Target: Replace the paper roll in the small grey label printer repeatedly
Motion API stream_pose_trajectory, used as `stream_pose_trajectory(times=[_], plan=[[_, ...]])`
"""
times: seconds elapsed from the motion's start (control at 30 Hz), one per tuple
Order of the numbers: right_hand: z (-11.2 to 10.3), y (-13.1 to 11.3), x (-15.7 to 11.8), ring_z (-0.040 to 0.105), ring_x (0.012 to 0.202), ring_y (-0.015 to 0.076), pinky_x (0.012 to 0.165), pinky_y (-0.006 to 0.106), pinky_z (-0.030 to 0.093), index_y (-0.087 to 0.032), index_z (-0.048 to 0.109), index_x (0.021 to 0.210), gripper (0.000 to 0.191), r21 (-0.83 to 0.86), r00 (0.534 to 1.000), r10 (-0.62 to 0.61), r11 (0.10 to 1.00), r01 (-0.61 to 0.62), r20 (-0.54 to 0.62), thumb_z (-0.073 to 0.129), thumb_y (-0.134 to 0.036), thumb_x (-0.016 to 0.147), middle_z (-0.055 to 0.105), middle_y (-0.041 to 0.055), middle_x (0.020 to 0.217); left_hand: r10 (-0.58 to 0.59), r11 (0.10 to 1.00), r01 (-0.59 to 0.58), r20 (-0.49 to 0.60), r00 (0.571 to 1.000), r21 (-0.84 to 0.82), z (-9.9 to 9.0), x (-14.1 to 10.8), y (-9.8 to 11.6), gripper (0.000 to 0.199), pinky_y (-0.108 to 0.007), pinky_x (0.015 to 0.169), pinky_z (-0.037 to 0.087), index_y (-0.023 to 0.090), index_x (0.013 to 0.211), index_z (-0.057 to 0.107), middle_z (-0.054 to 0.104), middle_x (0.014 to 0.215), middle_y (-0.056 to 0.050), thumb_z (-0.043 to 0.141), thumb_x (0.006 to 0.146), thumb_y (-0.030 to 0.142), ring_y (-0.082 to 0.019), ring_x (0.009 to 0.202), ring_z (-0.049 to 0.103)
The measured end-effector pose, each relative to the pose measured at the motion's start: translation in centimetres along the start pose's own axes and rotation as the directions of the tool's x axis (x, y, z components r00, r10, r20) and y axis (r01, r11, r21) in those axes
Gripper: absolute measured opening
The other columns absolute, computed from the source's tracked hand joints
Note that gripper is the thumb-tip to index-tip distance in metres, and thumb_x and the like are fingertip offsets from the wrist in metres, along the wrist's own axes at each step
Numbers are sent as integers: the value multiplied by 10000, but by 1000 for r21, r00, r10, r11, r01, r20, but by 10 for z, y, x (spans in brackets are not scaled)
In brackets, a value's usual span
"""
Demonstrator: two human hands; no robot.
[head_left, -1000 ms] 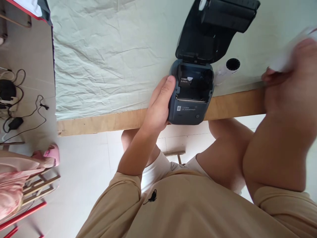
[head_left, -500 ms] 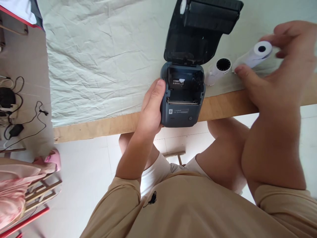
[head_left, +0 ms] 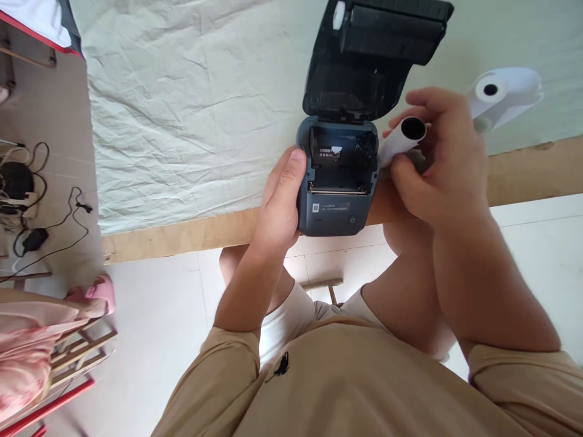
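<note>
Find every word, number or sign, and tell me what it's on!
Dark blue-grey plastic printer: Bluetooth-like sign.
Its front: round power-like sign.
Its grey label: too small to read.
White lettering inside: too blurred to read.
Tan cloth shirt: black emblem, no words.

The bay point(head_left: 344, 173) of the printer point(head_left: 334, 215) lies open to reach from above. Its raised lid point(head_left: 348, 67) blocks the far side, the left hand point(head_left: 282, 197) the left, and a paper roll point(head_left: 395, 143) in the right hand point(head_left: 449, 164) the right. Another roll point(head_left: 478, 104) stands just beyond. Leftward, cloth point(head_left: 182, 121) over the bench point(head_left: 182, 235) leaves wide passing room.
</note>
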State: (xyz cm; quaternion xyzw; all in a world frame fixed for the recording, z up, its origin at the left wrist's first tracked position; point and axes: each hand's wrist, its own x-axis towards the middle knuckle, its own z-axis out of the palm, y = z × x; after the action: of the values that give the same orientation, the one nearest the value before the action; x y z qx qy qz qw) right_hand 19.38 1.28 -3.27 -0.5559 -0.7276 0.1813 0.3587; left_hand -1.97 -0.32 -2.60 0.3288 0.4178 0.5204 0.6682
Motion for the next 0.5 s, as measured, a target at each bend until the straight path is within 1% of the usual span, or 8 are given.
stream_pose_trajectory(times=[0.07,0.13,0.27,0.33,0.37,0.43,0.47,0.5], plan=[[-2,-1,-1,670,1198,266,1096,572,600,-419,533,1427,535,4,997,-55,998,55,45,640,-289,919,625,39,1268,2,1000,-2,-19,1000,22,0,0,-1,576,-265,763,499,233,936,687,612,901,-27,473,955,766,-149,896,677],[-2,-3,-1,663,1208,272,1096,568,602,-405,585,1398,494,-38,995,-83,996,85,49,652,-310,917,590,62,1250,6,1000,-5,-21,1000,28,1,-1,-2,589,-254,763,511,220,951,681,611,900,-28,462,960,767,-146,913,681],[0,2,-2,669,1186,263,1069,555,620,-445,532,1477,545,-7,999,-32,999,32,7,663,-367,954,586,63,1203,26,999,-26,3,1000,24,1,-2,-2,598,-232,761,542,198,1008,677,671,941,-48,446,977,749,-177,1046,717],[2,8,-2,668,1175,249,991,491,653,-456,501,1493,605,83,997,-14,996,21,-77,726,-440,931,597,52,1187,37,999,-38,31,999,24,0,-2,-1,572,-240,776,566,206,1029,680,704,982,-52,467,980,735,-210,1143,727],[2,11,-1,671,1145,232,924,438,664,-460,516,1470,622,133,988,-23,990,44,-155,768,-480,901,591,42,1179,42,999,-43,46,998,23,0,-2,-1,535,-247,778,577,214,1038,682,716,1003,-50,504,979,715,-223,1176,728],[1,11,-1,676,1068,193,810,350,650,-457,592,1372,599,207,943,-71,968,144,-324,835,-542,832,568,20,1176,46,998,-48,64,997,28,-1,-1,1,441,-256,768,587,229,1053,692,731,1040,-41,602,964,651,-238,1216,729],[0,9,-1,679,1050,185,791,337,641,-446,635,1313,564,239,920,-92,952,193,-380,852,-565,805,562,10,1179,48,998,-50,67,997,36,-2,-1,1,401,-258,764,590,233,1054,698,737,1054,-38,644,955,617,-242,1227,729],[-2,4,-1,682,1072,193,820,351,642,-433,669,1259,525,304,924,-79,931,203,-374,861,-575,791,564,1,1190,51,998,-54,65,997,45,-2,-1,2,373,-262,763,593,235,1048,705,742,1061,-35,670,947,592,-245,1233,730]])
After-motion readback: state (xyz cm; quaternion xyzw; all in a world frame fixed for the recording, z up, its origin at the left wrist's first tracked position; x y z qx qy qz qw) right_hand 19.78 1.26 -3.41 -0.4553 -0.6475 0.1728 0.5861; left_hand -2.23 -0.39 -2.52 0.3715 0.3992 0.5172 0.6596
